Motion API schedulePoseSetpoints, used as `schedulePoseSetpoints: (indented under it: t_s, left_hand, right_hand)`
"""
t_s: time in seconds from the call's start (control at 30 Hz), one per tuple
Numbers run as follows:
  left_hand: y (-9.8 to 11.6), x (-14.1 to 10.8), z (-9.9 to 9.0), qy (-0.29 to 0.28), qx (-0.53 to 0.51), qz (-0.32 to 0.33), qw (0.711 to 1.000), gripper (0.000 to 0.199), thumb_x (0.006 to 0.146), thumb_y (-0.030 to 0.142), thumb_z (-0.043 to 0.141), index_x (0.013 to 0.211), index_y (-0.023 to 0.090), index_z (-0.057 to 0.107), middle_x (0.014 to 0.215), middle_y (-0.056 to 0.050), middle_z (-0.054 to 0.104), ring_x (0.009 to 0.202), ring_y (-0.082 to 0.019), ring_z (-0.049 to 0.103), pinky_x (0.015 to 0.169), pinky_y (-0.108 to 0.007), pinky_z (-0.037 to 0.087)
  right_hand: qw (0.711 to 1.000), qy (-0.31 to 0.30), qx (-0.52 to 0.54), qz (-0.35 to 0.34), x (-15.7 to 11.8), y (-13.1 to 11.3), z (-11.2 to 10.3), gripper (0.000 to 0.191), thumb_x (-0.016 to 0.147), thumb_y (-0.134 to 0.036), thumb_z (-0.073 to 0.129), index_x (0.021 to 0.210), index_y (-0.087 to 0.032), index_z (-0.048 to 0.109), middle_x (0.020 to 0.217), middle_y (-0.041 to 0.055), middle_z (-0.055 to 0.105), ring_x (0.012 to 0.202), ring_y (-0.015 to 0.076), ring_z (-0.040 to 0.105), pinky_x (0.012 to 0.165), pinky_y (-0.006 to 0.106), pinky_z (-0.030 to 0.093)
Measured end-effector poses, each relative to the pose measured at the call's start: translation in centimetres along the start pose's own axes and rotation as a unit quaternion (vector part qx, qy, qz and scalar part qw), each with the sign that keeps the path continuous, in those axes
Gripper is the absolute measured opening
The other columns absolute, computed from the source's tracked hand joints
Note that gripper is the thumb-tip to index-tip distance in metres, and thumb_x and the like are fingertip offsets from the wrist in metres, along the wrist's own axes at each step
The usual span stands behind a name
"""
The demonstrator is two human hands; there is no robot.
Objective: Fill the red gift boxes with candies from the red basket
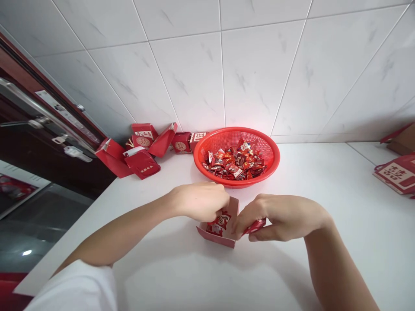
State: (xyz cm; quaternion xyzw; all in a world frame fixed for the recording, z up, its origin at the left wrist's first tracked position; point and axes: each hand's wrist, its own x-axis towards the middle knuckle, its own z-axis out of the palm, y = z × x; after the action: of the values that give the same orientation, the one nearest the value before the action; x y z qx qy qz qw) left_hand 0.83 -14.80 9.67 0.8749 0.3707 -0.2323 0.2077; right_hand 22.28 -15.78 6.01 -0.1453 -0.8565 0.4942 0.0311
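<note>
An open pink-red cardboard box (218, 240) sits on the white tabletop with several red wrapped candies (222, 220) inside. My left hand (201, 201) reaches into it from the left, fingers curled down; what they grip, if anything, is hidden. At the box's right side, my right hand (279, 218) has a red wrapped candy (256, 226) between thumb and fingers, with its fingertips by the box wall. Just behind both hands stands a red plastic basket (275, 157) holding a heap of similar candies.
Several red gift boxes (142, 162) crowd the table's back left. A red printed box or bag (397, 175) lies at the far right, near a brown carton (403, 140). The tiled wall (253, 77) bounds the back; a dark door (35, 121) with keys is left.
</note>
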Motion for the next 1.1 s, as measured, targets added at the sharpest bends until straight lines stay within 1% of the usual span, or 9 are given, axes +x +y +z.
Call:
schedulePoseSetpoints:
  t_s: [0.1,0.27,0.37,0.53,0.63,0.7,0.87,1.0,1.1]
  left_hand:
    - [1.2,1.2,-0.1,-0.060,0.055,-0.002,0.997,0.042,0.077,0.004,0.057,0.109,0.023,0.078,0.085,-0.004,0.076,0.058,-0.018,0.057,0.053,-0.030,0.033]
    - [3.6,2.9,0.2,-0.081,0.106,0.018,0.991,0.016,0.090,0.023,0.065,0.095,0.017,0.079,0.097,-0.010,0.078,0.070,-0.023,0.066,0.056,-0.033,0.039]
    - [4.4,3.3,0.1,-0.101,0.108,0.021,0.989,0.022,0.090,0.036,0.069,0.088,0.016,0.078,0.093,-0.011,0.078,0.073,-0.026,0.068,0.056,-0.033,0.040]
    - [3.6,4.3,0.2,-0.136,0.080,0.036,0.987,0.012,0.085,0.023,0.068,0.091,0.018,0.077,0.097,-0.010,0.077,0.074,-0.026,0.067,0.054,-0.032,0.041]
    - [2.5,5.4,1.2,-0.153,0.073,0.064,0.983,0.022,0.080,0.012,0.067,0.097,0.020,0.079,0.098,-0.009,0.077,0.088,-0.028,0.070,0.058,-0.030,0.045]
    - [1.9,6.1,2.2,-0.138,0.066,0.051,0.987,0.029,0.080,0.008,0.065,0.102,0.020,0.080,0.098,-0.010,0.077,0.096,-0.029,0.070,0.061,-0.030,0.047]
    - [1.2,6.2,3.5,-0.096,0.042,-0.005,0.994,0.030,0.084,0.014,0.064,0.110,0.015,0.079,0.115,-0.014,0.075,0.092,-0.030,0.072,0.057,-0.030,0.045]
    - [0.8,4.7,2.7,-0.058,-0.002,-0.029,0.998,0.035,0.075,0.003,0.060,0.101,0.016,0.079,0.120,-0.010,0.074,0.074,-0.021,0.069,0.052,-0.028,0.041]
    - [0.4,3.6,1.6,-0.044,-0.054,-0.025,0.997,0.044,0.066,0.001,0.062,0.102,0.018,0.079,0.101,-0.006,0.079,0.062,-0.019,0.063,0.049,-0.028,0.038]
  right_hand:
    - [1.000,-0.006,-0.002,0.012,-0.4,0.2,0.0,0.032,0.091,-0.010,0.062,0.117,-0.020,0.078,0.110,0.0080,0.081,0.096,0.0193,0.075,0.081,0.026,0.056]
    - [0.999,-0.004,-0.026,0.025,-0.7,0.0,-0.1,0.035,0.087,-0.006,0.063,0.116,-0.018,0.079,0.106,0.0074,0.081,0.089,0.0182,0.075,0.075,0.025,0.054]
    - [0.999,0.003,-0.034,0.029,-0.7,-0.1,0.0,0.036,0.086,-0.005,0.063,0.115,-0.018,0.080,0.101,0.0062,0.082,0.083,0.0169,0.073,0.071,0.024,0.052]
    - [0.998,-0.007,-0.048,0.039,-0.8,-0.3,0.0,0.036,0.087,-0.007,0.064,0.118,-0.017,0.079,0.099,0.0069,0.082,0.080,0.0176,0.071,0.069,0.024,0.051]
    - [0.997,-0.009,-0.051,0.050,-0.9,-0.2,0.0,0.037,0.087,-0.008,0.064,0.119,-0.018,0.079,0.099,0.0067,0.081,0.080,0.0180,0.072,0.067,0.024,0.051]
    - [0.997,-0.006,-0.050,0.052,-0.9,-0.2,0.0,0.037,0.086,-0.008,0.064,0.118,-0.019,0.078,0.101,0.0062,0.081,0.082,0.0182,0.073,0.069,0.024,0.051]
    - [0.996,0.001,-0.063,0.062,-0.9,-0.4,0.1,0.035,0.086,-0.008,0.063,0.115,-0.019,0.079,0.097,0.0052,0.081,0.079,0.0170,0.071,0.066,0.024,0.049]
    - [0.994,-0.001,-0.079,0.070,-0.9,-0.6,0.1,0.034,0.086,-0.008,0.063,0.114,-0.017,0.078,0.092,0.0053,0.080,0.072,0.0160,0.067,0.062,0.024,0.046]
    - [0.995,0.002,-0.078,0.064,-0.8,-0.5,0.1,0.032,0.086,-0.009,0.062,0.113,-0.018,0.078,0.089,0.0047,0.079,0.068,0.0151,0.065,0.059,0.024,0.044]
